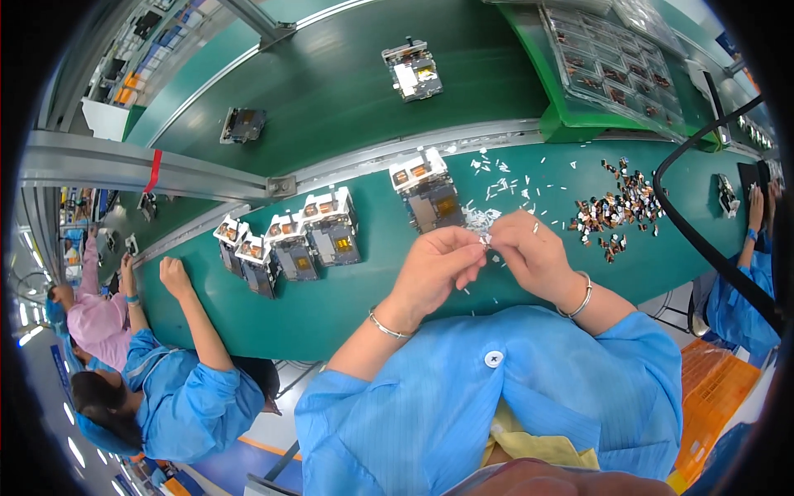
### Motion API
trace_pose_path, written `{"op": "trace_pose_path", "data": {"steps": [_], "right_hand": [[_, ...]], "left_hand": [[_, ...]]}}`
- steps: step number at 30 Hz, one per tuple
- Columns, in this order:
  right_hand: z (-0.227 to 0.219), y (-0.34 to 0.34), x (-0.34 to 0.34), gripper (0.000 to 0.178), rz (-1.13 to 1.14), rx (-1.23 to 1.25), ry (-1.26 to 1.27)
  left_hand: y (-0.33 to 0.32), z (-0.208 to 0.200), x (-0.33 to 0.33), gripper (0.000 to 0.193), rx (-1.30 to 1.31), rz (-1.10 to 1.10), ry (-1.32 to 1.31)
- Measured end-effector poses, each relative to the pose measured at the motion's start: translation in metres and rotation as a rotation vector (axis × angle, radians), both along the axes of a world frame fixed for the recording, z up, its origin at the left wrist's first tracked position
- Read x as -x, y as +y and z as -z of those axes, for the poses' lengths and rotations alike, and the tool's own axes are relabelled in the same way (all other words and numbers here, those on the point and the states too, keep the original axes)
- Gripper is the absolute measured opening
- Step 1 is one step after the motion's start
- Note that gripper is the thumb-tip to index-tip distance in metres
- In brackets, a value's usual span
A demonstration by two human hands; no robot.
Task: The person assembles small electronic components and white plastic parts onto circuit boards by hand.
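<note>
My left hand [434, 269] and my right hand [533, 252] meet fingertip to fingertip over the green work table [372, 302]. Both are closed in a pinch around a tiny whitish piece [485, 239], mostly hidden by the fingers. Just beyond them lies a heap of small white strips [480, 217], with more strips scattered behind it. Beside my left hand stands a circuit board assembly [426, 194] with a white frame and copper-coloured parts. A loose pile of small copper-and-black components [620, 207] lies to the right of my right hand.
Several similar board assemblies [331, 227] stand to the left. Beyond a metal rail, a green conveyor [331, 91] carries more boards. A clear compartment tray [608, 62] rests on a green stand at far right. A black cable [674, 198] hangs at right. Co-workers [178, 397] sit on both sides.
</note>
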State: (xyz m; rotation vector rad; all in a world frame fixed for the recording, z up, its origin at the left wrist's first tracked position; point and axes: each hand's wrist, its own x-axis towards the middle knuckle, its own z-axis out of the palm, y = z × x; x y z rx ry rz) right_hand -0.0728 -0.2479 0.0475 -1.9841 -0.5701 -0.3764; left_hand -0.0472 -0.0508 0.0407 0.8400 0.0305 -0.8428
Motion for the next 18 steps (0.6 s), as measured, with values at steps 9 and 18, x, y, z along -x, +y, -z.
{"op": "trace_pose_path", "data": {"steps": [9,18], "right_hand": [[-0.007,0.009,-0.017,0.021,-0.014,0.145,0.108],[0.004,0.008,-0.009,0.022,-0.013,0.288,-0.071]], "left_hand": [[0.001,-0.002,0.010,0.008,-0.754,-0.199,-0.838],[-0.003,0.006,0.012,0.010,-0.754,-0.139,-0.812]]}}
